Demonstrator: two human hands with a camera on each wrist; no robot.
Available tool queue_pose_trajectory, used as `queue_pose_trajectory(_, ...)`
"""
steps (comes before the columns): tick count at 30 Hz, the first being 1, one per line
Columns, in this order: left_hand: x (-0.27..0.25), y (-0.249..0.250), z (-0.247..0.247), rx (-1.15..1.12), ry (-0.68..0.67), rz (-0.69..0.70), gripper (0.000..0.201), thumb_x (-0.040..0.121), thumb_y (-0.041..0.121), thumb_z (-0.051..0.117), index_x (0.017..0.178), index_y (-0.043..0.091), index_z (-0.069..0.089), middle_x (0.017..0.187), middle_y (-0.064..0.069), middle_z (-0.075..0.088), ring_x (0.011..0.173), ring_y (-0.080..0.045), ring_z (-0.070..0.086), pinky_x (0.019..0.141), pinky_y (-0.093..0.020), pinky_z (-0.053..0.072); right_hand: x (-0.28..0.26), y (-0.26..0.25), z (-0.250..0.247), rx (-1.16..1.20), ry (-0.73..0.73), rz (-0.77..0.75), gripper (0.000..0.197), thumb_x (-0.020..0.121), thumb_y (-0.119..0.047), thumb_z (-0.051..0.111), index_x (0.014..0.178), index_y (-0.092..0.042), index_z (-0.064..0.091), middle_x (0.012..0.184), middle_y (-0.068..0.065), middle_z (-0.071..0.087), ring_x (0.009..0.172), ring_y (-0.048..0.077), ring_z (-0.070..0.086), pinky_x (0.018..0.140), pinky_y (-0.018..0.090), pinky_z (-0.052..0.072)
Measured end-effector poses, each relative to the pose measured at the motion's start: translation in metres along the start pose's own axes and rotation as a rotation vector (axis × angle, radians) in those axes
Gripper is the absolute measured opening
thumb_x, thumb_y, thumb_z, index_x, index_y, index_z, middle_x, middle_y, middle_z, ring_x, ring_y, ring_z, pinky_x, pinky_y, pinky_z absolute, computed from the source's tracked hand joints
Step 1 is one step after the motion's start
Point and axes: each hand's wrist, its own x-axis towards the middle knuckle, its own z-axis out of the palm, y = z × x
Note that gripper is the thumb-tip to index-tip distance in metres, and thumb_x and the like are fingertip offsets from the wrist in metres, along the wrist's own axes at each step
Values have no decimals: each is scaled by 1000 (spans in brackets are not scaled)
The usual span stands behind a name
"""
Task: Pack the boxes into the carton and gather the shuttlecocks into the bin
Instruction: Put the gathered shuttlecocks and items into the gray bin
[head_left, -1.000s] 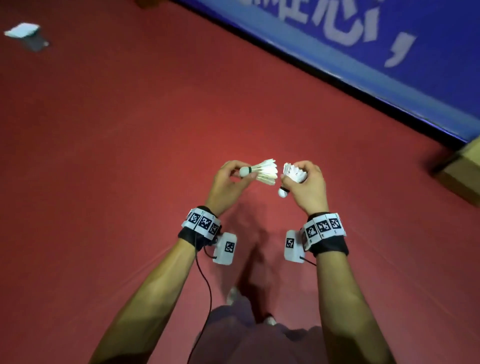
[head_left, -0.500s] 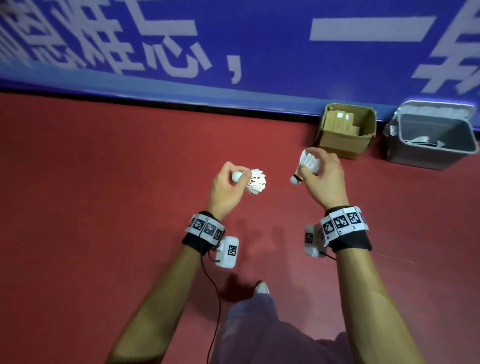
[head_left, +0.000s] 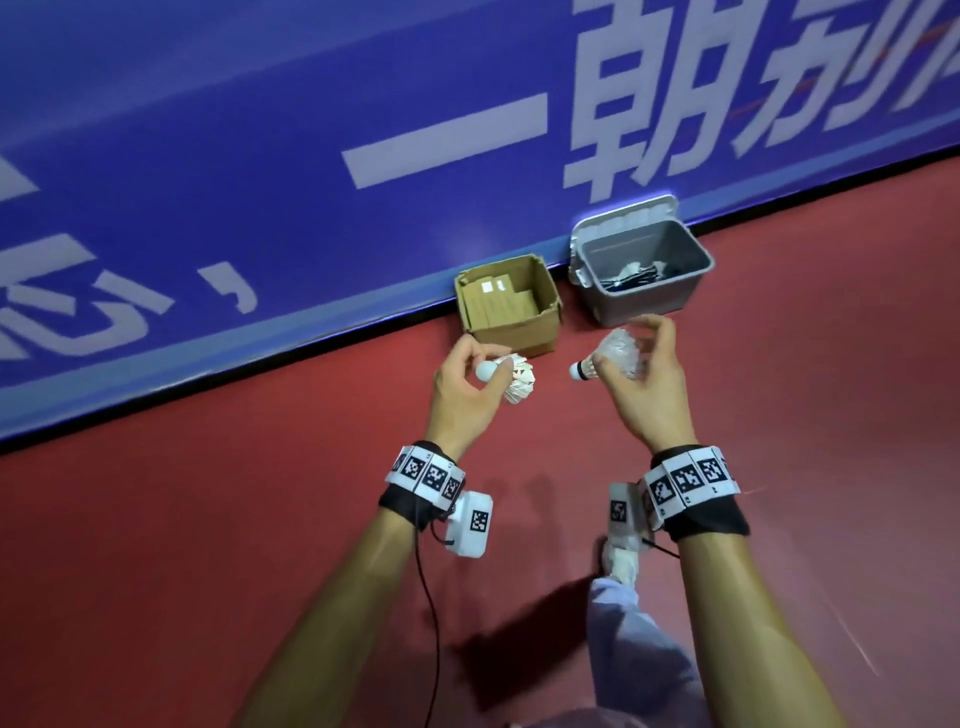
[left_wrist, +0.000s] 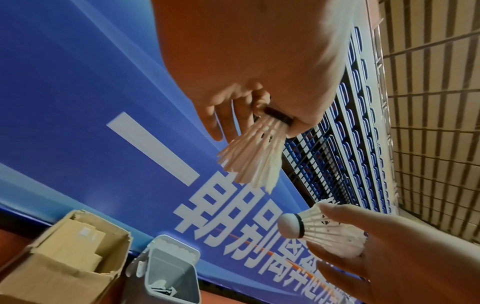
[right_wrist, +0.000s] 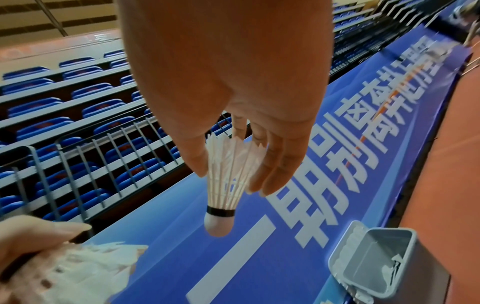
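My left hand (head_left: 470, 387) pinches a white shuttlecock (head_left: 511, 376) by its cork, feathers pointing right; the left wrist view shows that shuttlecock (left_wrist: 255, 160) fanning out below the fingers. My right hand (head_left: 644, 387) holds a second shuttlecock (head_left: 610, 356) by its feathers, cork pointing left; in the right wrist view this shuttlecock (right_wrist: 224, 189) hangs cork-down between thumb and fingers. Both hands hover over the red floor just in front of the cardboard carton (head_left: 540, 319) with flat brown boxes (head_left: 498, 299) inside, and the grey bin (head_left: 641, 301) to its right, which holds several shuttlecocks.
A blue banner wall (head_left: 311, 156) with white characters runs behind the carton and bin. The bin's lid (head_left: 623, 215) stands open against the banner. Red floor (head_left: 208, 519) spreads left and right. My leg and shoe (head_left: 621, 566) are below the hands.
The view has swung and closed in on the carton and bin, which now sit just beyond my hands. Both hands still hold their shuttlecocks, a little further apart.
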Motion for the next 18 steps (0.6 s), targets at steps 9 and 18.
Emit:
queue_pose_trajectory(9,210,24,136,-86,10,-30,45,89,64,65,90,26,40,84,-17,66,78,-37,70,66,-54,56,256,44,-53,-69,61,-18,47,85,-39,80,126,-23,66,118,-6,71,107,12,65,97,29,50)
queue_pose_trajectory(18,377,22,204,55,-9,-138,42,80,35,87,104,23,56,95,9,61,89,-6,58,80,-20,48,421,72,-43,-14,55,30,45,84,-31,81,121,-23,57,119,-4,65,110,17,61,98,33,49)
